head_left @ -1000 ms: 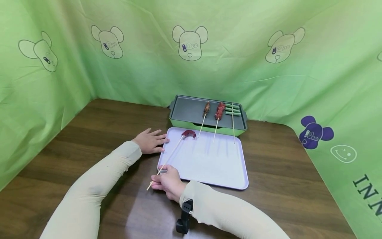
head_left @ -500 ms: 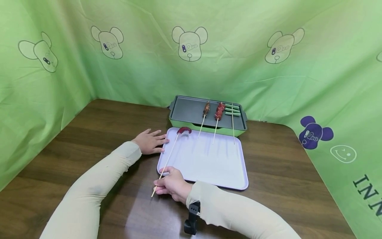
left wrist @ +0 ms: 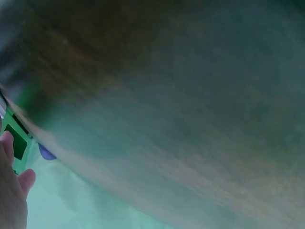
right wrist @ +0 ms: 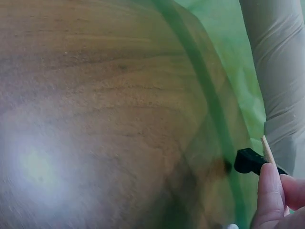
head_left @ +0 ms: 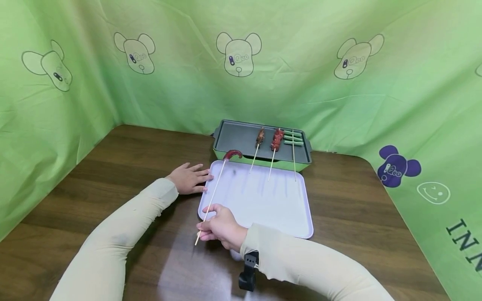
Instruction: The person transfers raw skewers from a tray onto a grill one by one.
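My right hand (head_left: 222, 227) pinches the lower part of a long wooden skewer (head_left: 214, 193) over the tray's near left corner. A curved dark red piece (head_left: 232, 155) sits on the skewer's far tip, raised above the tray's far edge, in front of the grill. In the right wrist view the thumb and finger (right wrist: 269, 191) grip the stick's butt end. My left hand (head_left: 189, 178) lies palm down with fingers spread, fingertips at the left rim of the white tray (head_left: 263, 200). Only part of that hand (left wrist: 12, 186) shows in the left wrist view.
Behind the tray stands a green grill with a dark plate (head_left: 239, 136). On it lie a brown meat skewer (head_left: 260, 137), a red meat skewer (head_left: 277, 140) and a green vegetable skewer (head_left: 293, 138), handles overhanging the tray. Green cloth (head_left: 180, 92) hangs behind the wooden table (head_left: 350, 209).
The right hand has shifted slightly right, and the skewer's red tip has swung left, then away and up from over the tray toward the grill. The left hand has stayed in place.
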